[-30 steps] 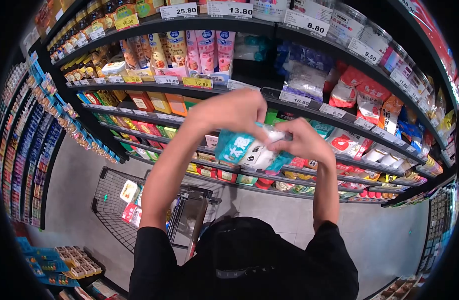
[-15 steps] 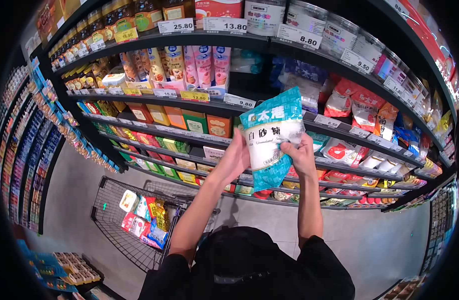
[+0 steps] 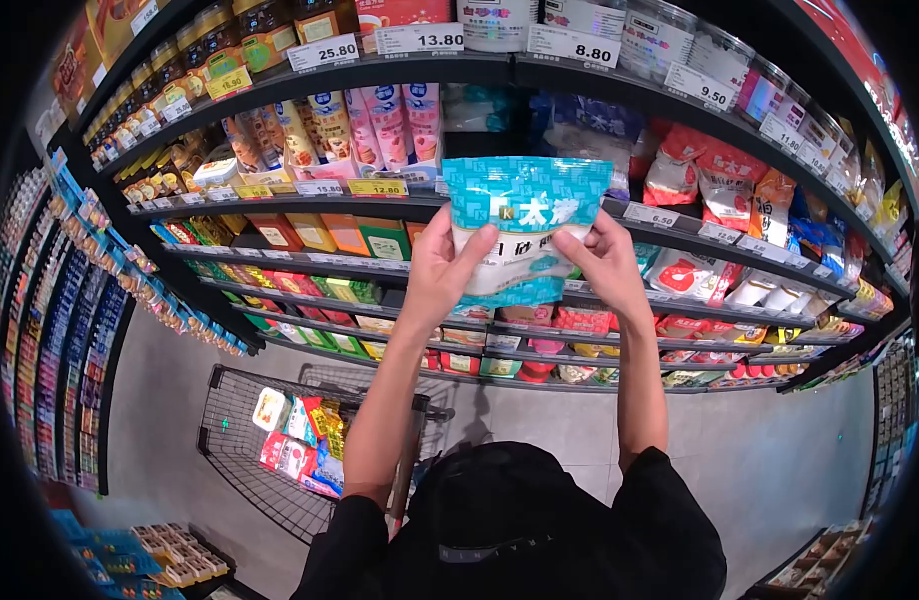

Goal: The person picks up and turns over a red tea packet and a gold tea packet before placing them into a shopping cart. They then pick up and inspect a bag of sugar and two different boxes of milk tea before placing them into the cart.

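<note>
A teal and white bag point(image 3: 524, 205) with Chinese lettering is held up in front of the shelves, its top edge level. My left hand point(image 3: 449, 262) grips its left side, thumb across the front. On the right side my right hand point(image 3: 606, 262) holds it the same way, thumb on the front. The bag's lower part tilts away from the camera, and the fingers behind it are hidden.
Shelves point(image 3: 319, 205) with jars, tubes, boxes and bags run across the view. A wire shopping cart point(image 3: 241, 470) with several packages point(image 3: 289, 455) stands at the lower left. More racks point(image 3: 54, 330) line the left edge.
The bag has turned from tilted to level, and its bottom has tipped away. My left hand has moved up with its thumb now on the front. The view has shifted slightly.
</note>
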`<action>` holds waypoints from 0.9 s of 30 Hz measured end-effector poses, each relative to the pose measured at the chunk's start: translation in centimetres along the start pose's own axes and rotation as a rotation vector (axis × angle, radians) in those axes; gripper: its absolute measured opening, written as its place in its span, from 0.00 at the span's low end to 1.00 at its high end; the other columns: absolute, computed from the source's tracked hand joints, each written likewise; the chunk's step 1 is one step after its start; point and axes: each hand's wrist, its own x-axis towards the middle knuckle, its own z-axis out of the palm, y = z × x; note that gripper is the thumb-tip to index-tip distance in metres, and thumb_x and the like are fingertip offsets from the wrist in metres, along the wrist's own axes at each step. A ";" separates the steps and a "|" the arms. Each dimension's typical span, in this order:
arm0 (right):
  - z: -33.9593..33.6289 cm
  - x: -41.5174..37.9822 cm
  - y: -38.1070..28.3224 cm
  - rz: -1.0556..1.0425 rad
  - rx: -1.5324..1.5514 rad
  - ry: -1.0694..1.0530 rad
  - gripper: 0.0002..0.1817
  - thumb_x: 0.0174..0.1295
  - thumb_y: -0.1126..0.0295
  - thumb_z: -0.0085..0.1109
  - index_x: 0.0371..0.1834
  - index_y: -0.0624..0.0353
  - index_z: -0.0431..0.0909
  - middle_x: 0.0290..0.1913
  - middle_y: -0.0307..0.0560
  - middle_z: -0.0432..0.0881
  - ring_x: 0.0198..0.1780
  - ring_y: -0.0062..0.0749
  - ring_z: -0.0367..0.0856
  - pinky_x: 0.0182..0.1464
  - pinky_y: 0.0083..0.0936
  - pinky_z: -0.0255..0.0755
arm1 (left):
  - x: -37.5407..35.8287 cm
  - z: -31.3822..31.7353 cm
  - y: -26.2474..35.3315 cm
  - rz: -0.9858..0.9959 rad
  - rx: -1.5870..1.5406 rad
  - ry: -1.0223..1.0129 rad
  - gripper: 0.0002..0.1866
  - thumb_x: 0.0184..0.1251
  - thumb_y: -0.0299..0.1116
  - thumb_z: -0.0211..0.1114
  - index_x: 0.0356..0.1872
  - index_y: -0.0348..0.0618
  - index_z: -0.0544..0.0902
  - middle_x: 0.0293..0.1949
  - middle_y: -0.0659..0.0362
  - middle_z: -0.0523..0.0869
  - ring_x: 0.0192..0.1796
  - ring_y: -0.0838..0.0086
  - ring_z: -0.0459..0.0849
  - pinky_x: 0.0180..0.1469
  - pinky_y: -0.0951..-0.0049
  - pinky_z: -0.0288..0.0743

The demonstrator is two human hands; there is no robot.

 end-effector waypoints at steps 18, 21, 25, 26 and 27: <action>-3.3 9.2 -1.3 0.143 0.197 0.170 0.19 0.64 0.70 0.66 0.54 0.69 0.79 0.51 0.50 0.85 0.49 0.31 0.84 0.52 0.28 0.77 | -1.0 -0.6 1.4 0.005 0.310 0.121 0.31 0.77 0.32 0.56 0.75 0.37 0.55 0.73 0.43 0.64 0.75 0.59 0.64 0.73 0.63 0.58; -5.1 13.7 0.2 0.209 0.427 0.253 0.19 0.64 0.73 0.65 0.56 0.71 0.77 0.51 0.51 0.84 0.50 0.33 0.83 0.55 0.29 0.77 | -5.2 -2.0 0.2 -0.117 0.288 0.152 0.29 0.77 0.30 0.54 0.75 0.38 0.57 0.72 0.44 0.66 0.73 0.61 0.66 0.72 0.64 0.60; -5.5 18.6 2.4 0.094 0.394 0.288 0.17 0.61 0.73 0.68 0.53 0.64 0.79 0.50 0.46 0.84 0.48 0.33 0.83 0.54 0.30 0.78 | -9.8 -3.2 -1.0 -0.203 0.272 0.187 0.26 0.79 0.32 0.53 0.73 0.38 0.61 0.66 0.47 0.74 0.67 0.65 0.74 0.70 0.67 0.63; -5.5 19.3 2.7 0.087 0.398 0.287 0.17 0.61 0.73 0.68 0.53 0.64 0.79 0.50 0.46 0.84 0.48 0.33 0.83 0.54 0.30 0.78 | -10.7 -3.7 -1.4 -0.211 0.262 0.202 0.26 0.79 0.31 0.53 0.73 0.38 0.61 0.65 0.47 0.75 0.67 0.66 0.75 0.69 0.67 0.64; -5.3 19.9 2.7 0.145 0.362 0.311 0.17 0.60 0.72 0.69 0.52 0.62 0.79 0.49 0.45 0.84 0.48 0.32 0.83 0.52 0.31 0.79 | -11.5 -3.9 -1.7 -0.247 0.260 0.243 0.26 0.78 0.32 0.54 0.73 0.37 0.61 0.64 0.46 0.76 0.66 0.66 0.75 0.69 0.67 0.66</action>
